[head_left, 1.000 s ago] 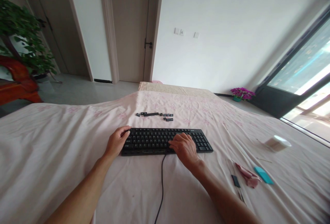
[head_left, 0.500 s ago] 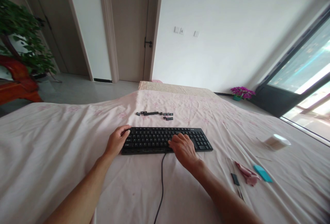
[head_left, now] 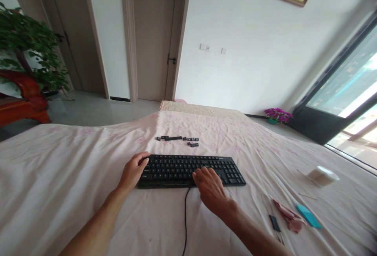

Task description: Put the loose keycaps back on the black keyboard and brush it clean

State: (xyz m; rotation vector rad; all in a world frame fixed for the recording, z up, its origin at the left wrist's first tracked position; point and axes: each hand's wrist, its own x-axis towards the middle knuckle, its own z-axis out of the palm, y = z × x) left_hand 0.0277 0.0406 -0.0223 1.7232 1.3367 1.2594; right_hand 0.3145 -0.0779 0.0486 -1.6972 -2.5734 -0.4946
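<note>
A black keyboard [head_left: 173,168] lies flat on the pink cloth, its cable [head_left: 185,213] running toward me. Its bottom row shows bare gaps where keycaps are off. My left hand [head_left: 133,171] grips the keyboard's left end, thumb on top at the upper corner. Over the right part of the letter keys, my right hand [head_left: 209,183] is bent down with its fingers drawn together at the lower rows. Whatever sits under those fingertips is hidden. Beyond the keyboard lie several loose keycaps [head_left: 193,145], among them a long space bar [head_left: 173,138].
On the right are a tool with a black handle [head_left: 274,222], a pink cloth [head_left: 290,214], a turquoise block [head_left: 308,216] and a round white container [head_left: 323,176]. The patterned bedsheet [head_left: 73,161] is wrinkled. A potted plant [head_left: 32,52] stands at far left.
The camera has tilted up slightly, so everything sits lower and more of the picture frame shows. Both hands stay at the same places on the keyboard; the loose keycaps have not moved.
</note>
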